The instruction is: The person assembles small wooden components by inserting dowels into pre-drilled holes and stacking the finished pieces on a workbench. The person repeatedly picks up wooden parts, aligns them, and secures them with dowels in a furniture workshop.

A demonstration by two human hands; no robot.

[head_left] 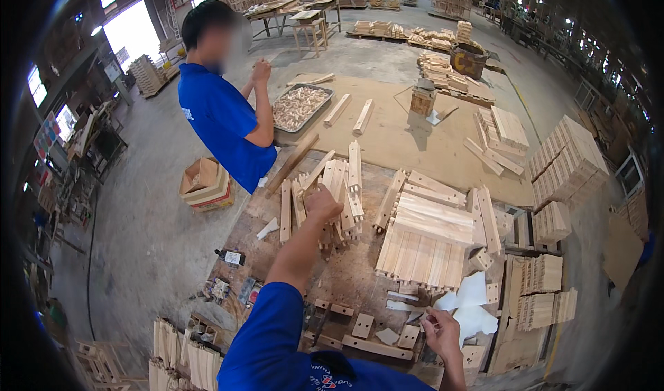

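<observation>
My left hand reaches forward over a loose pile of drilled wooden strips. Its fingers are closed at the near end of one slanting wooden strip; the fingertips are partly hidden. Low on the right, my right hand has its thumb and fingers pinched together. Whatever they hold is too small to make out. Just beside it lie torn white sheets. Beyond that hand, pale slats are laid side by side in a flat stack.
Across the table, a co-worker in a blue shirt stands by a tray of small wooden pieces. A metal can stands on the brown board. Stacked wood rises at the right, and drilled blocks lie near me.
</observation>
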